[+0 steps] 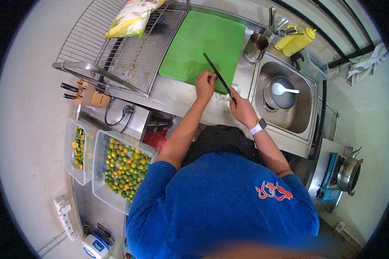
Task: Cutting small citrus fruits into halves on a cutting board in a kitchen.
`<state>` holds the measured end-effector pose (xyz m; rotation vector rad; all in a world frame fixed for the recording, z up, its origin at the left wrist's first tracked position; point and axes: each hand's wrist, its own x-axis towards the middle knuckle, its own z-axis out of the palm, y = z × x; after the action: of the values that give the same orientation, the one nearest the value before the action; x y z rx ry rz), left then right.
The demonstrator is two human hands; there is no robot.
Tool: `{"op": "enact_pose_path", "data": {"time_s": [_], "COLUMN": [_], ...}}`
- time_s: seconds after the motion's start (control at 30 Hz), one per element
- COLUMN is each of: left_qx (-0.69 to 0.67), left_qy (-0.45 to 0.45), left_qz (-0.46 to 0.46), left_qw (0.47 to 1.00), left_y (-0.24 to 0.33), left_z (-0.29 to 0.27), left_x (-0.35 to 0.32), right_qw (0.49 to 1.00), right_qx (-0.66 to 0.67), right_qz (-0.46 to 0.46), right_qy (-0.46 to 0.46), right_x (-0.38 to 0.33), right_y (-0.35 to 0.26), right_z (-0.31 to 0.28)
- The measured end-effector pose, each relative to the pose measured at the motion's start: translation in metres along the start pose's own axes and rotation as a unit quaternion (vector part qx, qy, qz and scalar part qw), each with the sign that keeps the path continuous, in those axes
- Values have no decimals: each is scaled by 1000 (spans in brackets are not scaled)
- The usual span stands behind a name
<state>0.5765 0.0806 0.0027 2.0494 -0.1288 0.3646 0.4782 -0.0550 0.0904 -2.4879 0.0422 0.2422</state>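
item 1, right hand (pixel 243 111): my fingers are clenched round the handle of a long dark-bladed kitchen knife (pixel 218 75), its blade running up and to my left over the near edge of the board. a white wristband watch (pixel 258 127) sits on this wrist.

item 2, left hand (pixel 205 84): fingers curled and pinched at the blade's side, at the board's near edge. i cannot tell what they pinch; it is too small to see, probably one small fruit.

item 3, flat green plastic cutting board (pixel 203 43): lies on the steel bench (pixel 168 93), with small orange flecks near my left hand.

handling note, as i judge it: keep the left fingertips tucked back from the edge, keep the blade tip low and the cut short, and keep the board flat.

item 4, outward: steel sink (pixel 302 123) on my right holding a pot with a white ladle (pixel 283 90); yellow squeeze bottles (pixel 296 41) behind it; two clear plastic tubs of small green and orange citrus fruit (pixel 125 166) low on my left; a wire rack (pixel 116 39) with a yellow bag.
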Motion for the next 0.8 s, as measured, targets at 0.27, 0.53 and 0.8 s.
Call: {"op": "enact_pose_path", "data": {"time_s": [0.27,0.53,0.8], "left_qx": [3,-8,-12], "left_qy": [14,19,-1], "left_qz": [29,12,7], "left_qw": [999,1000,1000], "left_y": [-1,-6,-1], "left_z": [1,5,2], "left_x": [-1,-1,-5], "right_qw": [996,998,1000], "right_qx": [10,5,14], "right_qz": [-82,-53,-20], "right_qy": [28,26,6], "right_x": [48,9,-9], "right_y": [11,12,11], "right_z": [17,11,8]}}
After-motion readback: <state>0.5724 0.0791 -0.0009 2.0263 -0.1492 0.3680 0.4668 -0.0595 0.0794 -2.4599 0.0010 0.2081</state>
